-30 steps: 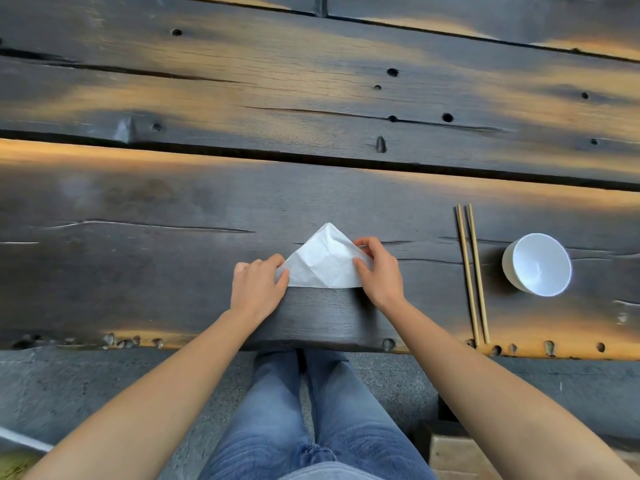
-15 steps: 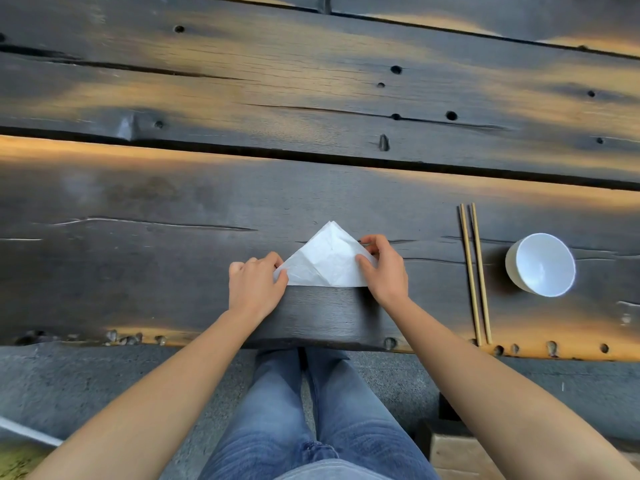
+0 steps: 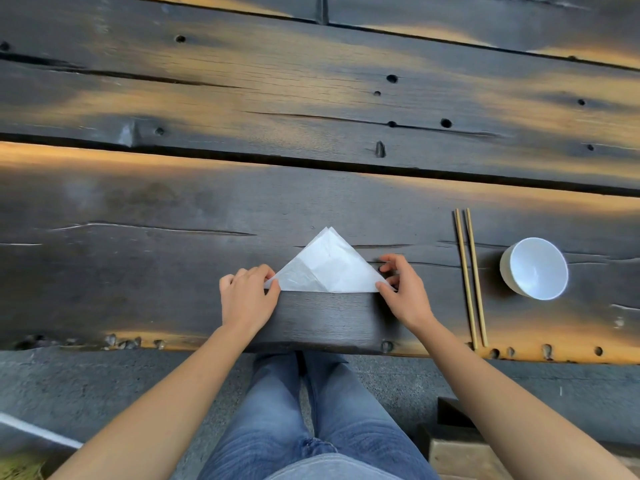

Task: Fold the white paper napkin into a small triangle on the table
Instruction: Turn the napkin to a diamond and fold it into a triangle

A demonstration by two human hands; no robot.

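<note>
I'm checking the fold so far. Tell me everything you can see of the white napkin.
The napkin is thin, creased white paper, folded into a triangle lying flat on the dark wooden table. Its point faces away from the person, its long edge toward them. The left hand pinches its left corner and the right hand its right corner. Nothing else touches it.

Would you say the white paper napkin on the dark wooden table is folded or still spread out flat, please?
Folded: the white paper napkin forms a triangle, apex pointing away, with layered edges at the tip. The left hand and right hand pinch its base corners.
</note>
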